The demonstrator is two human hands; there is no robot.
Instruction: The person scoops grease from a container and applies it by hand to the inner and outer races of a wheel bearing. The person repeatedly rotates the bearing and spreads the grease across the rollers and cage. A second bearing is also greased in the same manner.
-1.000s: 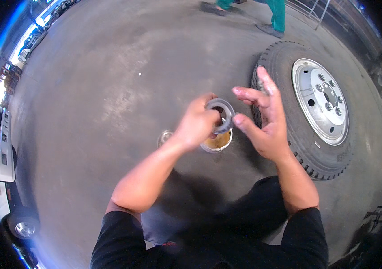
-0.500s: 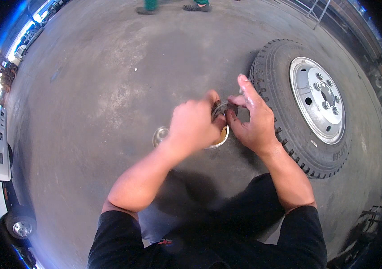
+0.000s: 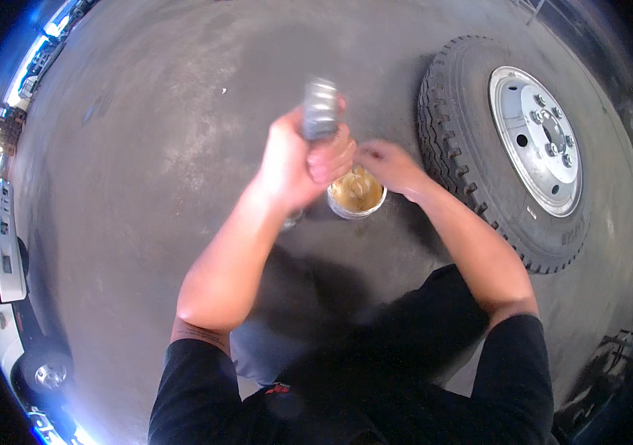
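My left hand is wrapped round a silvery roller bearing, held up over the floor; its rows of rollers are blurred. Just right of it, a tub of yellowish grease stands on the floor. My right hand is at the tub's far right rim, with the fingers bent down and smeared by motion. Whether those fingers touch the grease or hold any cannot be made out. Partly hidden behind my left wrist is a small shiny round thing on the floor.
A large truck tyre on a silver wheel rim lies close beyond my right forearm. A white vehicle stands at the far left. Concrete floor stretches around. Dark metal parts lie at the lower right.
My hands have moved apart. The left has raised the bearing up and left; the right has come down to the grease tub. The person's feet at the top have left the view.
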